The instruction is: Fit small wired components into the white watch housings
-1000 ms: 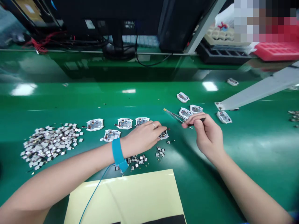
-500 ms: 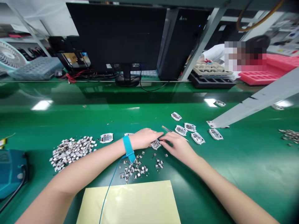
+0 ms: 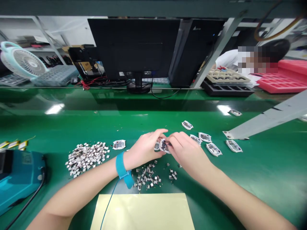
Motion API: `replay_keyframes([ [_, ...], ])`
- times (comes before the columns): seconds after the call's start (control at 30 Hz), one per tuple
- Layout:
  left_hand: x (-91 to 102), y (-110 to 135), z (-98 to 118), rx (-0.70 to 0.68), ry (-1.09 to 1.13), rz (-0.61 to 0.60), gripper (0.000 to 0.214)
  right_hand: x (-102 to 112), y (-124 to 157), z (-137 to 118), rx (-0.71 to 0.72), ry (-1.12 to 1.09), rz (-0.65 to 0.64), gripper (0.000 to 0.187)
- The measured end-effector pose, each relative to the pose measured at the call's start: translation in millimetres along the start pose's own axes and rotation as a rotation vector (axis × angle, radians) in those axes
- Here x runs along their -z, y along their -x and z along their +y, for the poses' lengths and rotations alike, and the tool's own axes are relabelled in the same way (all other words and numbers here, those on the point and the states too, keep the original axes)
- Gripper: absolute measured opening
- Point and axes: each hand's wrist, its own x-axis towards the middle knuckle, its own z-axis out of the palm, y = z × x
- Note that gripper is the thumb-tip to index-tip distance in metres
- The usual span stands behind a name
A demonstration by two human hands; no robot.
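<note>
A small white-rimmed electronic housing (image 3: 164,146), shaped like a watch case with a circuit board inside, is tilted up between my hands. My left hand (image 3: 141,150) curls around its left side, thumb low and forefinger stretched above. My right hand (image 3: 185,148) pinches the right edge, and its fingertips hide part of the board. Part of a second housing (image 3: 156,146) shows inside the curve of my left hand; whether that hand grips it I cannot tell. A blue strap (image 3: 122,167) with a thin cord circles my left wrist. Small silvery parts (image 3: 147,177) lie below the hands.
More housings (image 3: 213,149) lie to the right, and one housing (image 3: 119,144) lies left. A large heap of silvery parts (image 3: 87,156) sits beside a teal device (image 3: 21,179). Yellow paper (image 3: 144,212) lies in front. A slanted metal post (image 3: 268,115) stands right; a person works beyond.
The housing between my hands has gone from lying fairly flat to tilted upright. My left hand has opened its curve around it, and the right has come over its edge. The view has shifted.
</note>
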Motion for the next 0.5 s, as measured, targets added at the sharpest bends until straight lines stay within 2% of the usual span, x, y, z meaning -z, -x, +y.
replay_keyframes([
  [0.13,20.7,18,6,0.046,0.119,0.041,0.061,8,-16,-9,0.135,0.024,0.124,0.014],
  [0.2,27.7,24,7,0.061,0.116,0.051,0.063,8,-21,-12,0.158,-0.017,0.173,0.016],
  [0.37,33.9,33,7,0.091,0.141,0.085,0.063,5,-24,-22,0.094,-0.257,0.222,0.015],
  [0.5,30.5,37,8,0.103,0.107,0.2,0.058,2,-19,-27,0.062,-0.317,0.308,0.025],
])
